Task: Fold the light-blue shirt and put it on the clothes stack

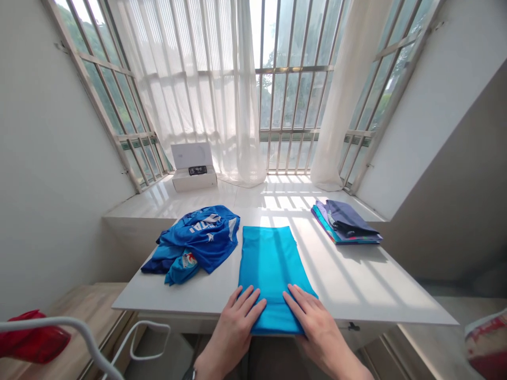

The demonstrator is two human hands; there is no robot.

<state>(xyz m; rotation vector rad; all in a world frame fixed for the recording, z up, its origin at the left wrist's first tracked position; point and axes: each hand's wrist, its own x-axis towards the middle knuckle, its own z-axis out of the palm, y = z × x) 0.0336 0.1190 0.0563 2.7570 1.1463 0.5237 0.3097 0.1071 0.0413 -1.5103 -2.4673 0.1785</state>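
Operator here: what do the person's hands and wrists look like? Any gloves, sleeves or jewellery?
The left hand and right hand are bare: no gloves, rings or sleeves show. A small silver-coloured metal band, possibly a watch, sits at the left wrist, cut off by the frame's edge.

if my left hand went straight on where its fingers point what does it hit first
The left hand has its fingers already on the folded bright blue cloth, so that's first. Beyond it, the line seems to reach the stack of folded clothes, depth unclear.
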